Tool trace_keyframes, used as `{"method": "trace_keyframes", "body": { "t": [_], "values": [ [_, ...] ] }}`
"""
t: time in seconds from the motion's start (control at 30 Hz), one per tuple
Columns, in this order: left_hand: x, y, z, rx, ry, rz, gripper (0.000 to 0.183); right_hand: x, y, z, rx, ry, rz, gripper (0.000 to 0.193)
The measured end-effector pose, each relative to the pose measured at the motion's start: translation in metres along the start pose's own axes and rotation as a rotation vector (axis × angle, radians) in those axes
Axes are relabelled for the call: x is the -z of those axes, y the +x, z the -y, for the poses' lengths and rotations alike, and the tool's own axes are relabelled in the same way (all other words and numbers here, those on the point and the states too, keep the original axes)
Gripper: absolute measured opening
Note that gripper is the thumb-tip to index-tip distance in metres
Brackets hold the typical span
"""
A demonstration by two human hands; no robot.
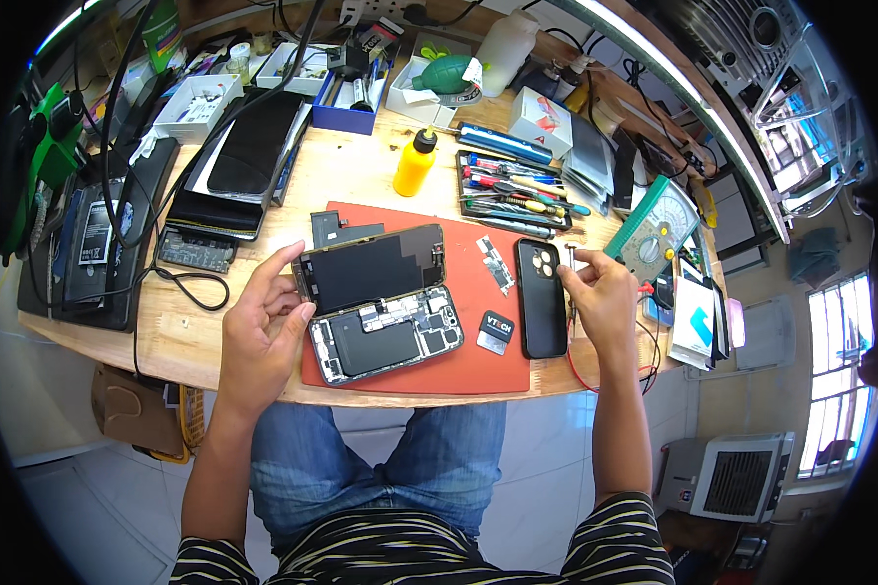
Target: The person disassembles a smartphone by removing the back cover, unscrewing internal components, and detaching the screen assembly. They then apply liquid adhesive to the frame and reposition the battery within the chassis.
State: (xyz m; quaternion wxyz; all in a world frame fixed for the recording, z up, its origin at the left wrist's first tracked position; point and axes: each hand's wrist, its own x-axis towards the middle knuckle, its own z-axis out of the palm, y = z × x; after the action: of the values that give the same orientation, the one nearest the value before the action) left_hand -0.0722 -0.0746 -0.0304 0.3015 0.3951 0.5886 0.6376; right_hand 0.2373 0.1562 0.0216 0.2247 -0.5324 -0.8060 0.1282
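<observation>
An opened smartphone [390, 336] lies near the front of the orange-red mat [439, 382], its battery and boards exposed. Its dark screen panel [366, 271] is tilted up along the far side. My left hand [263, 331] grips that panel's left edge between thumb and fingers. To the right, my right hand [603, 292] is closed in a pinch beside a black phone case [540, 297]; whatever thin thing is between its fingertips is too small to make out. A loose circuit board [495, 265] and a small dark-and-silver card-like piece [496, 332] lie on the mat.
A yellow bottle [416, 164] stands behind the mat, beside a tray of screwdrivers and tweezers [512, 190]. A green analog multimeter [654, 229] leans at the right, with red and black leads near my right wrist. Stacked devices [244, 161] and cables crowd the left.
</observation>
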Motion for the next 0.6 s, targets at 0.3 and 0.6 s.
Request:
{"method": "trace_keyframes", "body": {
  "t": [0.3,0.6],
  "values": [
    [-0.001,0.001,-0.002,0.004,0.0,0.008,0.062,-0.004,-0.01,0.025,0.154,-0.08,-0.12,0.025],
    [0.002,0.002,-0.007,0.032,0.022,0.063,0.062,-0.019,-0.041,0.118,0.199,0.402,0.628,0.011]
  ]
}}
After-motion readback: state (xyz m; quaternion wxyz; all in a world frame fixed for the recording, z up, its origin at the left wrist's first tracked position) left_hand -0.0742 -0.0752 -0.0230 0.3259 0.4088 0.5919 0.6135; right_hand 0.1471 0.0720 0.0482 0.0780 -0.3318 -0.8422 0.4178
